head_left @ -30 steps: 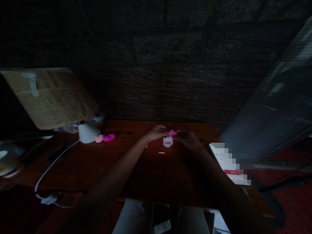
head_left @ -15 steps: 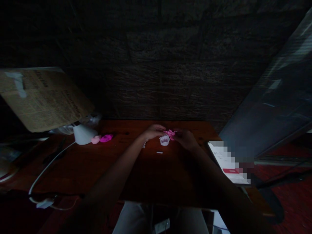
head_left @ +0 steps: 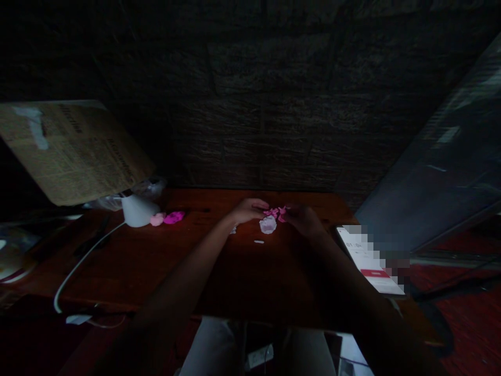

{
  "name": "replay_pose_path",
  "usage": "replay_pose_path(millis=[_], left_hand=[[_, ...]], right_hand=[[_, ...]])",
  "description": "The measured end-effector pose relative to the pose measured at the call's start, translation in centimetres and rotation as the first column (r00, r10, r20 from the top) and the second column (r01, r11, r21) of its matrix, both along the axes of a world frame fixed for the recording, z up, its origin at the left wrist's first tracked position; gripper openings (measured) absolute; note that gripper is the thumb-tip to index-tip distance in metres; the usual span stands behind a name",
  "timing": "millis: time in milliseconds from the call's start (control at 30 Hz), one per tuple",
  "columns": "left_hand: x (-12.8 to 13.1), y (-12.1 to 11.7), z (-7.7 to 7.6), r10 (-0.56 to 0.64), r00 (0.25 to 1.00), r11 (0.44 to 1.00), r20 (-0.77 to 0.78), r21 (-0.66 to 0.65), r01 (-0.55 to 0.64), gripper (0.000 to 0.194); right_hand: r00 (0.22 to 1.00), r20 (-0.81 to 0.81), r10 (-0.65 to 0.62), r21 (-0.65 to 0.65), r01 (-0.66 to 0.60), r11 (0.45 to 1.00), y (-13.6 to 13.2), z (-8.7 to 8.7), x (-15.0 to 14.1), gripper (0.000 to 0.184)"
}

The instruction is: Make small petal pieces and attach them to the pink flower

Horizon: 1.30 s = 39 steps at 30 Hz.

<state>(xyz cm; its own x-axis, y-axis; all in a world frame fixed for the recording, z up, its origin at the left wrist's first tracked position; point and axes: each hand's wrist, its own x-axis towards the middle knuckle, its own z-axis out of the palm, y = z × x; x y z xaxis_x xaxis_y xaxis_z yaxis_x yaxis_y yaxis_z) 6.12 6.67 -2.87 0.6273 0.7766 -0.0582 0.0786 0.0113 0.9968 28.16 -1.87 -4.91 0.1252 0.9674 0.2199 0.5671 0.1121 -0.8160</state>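
Pink crumpled pieces (head_left: 272, 212), perhaps soft clay, lie between my two hands near the table's back edge. My left hand (head_left: 250, 210) curls at their left side, its thumb and fingers closed on the pink mass. From the right, my right hand (head_left: 305, 220) pinches a pink piece (head_left: 282, 213) at its dark, partly shadowed fingertips. Just in front of the pieces sits a small pale lilac cup-like form (head_left: 268, 225) with a ragged rim. A short white stick (head_left: 259, 242) lies nearer to me. Beside my left wrist a small whitish bit (head_left: 234, 230) shows partly.
On the wooden table (head_left: 172, 266), a light pink lump (head_left: 157, 219) and a magenta lump (head_left: 174, 217) lie by a white lamp base (head_left: 138, 210) with a paper-covered shade (head_left: 78, 151). A lit phone (head_left: 364, 256) rests at right. A white cable (head_left: 84, 256) crosses the left side.
My right hand and the pink piece at its fingertips have shifted slightly right, apart from the other pieces. The lilac cup's opening now faces me differently. The whole view has shifted slightly.
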Motion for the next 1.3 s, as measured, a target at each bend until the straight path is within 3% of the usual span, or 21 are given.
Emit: replay_pose_path(millis=[400,833,1300], left_hand=[[-0.4,0.0,-0.9,-0.084,0.996,0.991,0.033,0.112,0.080,0.038],[-0.3,0.0,-1.4,-0.058,0.996,0.991,0.066,0.125,0.049,0.041],[0.0,0.2,-2.0,-0.097,0.995,0.976,0.035,0.199,0.088,0.030]], right_hand=[[1.000,-0.010,0.005,0.016,-0.005,1.000,0.1,0.0,-0.2,0.034],[0.996,0.063,-0.059,0.014,0.058,0.998,-0.4,0.7,-0.4,0.021],[0.999,-0.002,0.039,-0.005,-0.039,0.999,-0.1,0.0,-0.1,0.039]])
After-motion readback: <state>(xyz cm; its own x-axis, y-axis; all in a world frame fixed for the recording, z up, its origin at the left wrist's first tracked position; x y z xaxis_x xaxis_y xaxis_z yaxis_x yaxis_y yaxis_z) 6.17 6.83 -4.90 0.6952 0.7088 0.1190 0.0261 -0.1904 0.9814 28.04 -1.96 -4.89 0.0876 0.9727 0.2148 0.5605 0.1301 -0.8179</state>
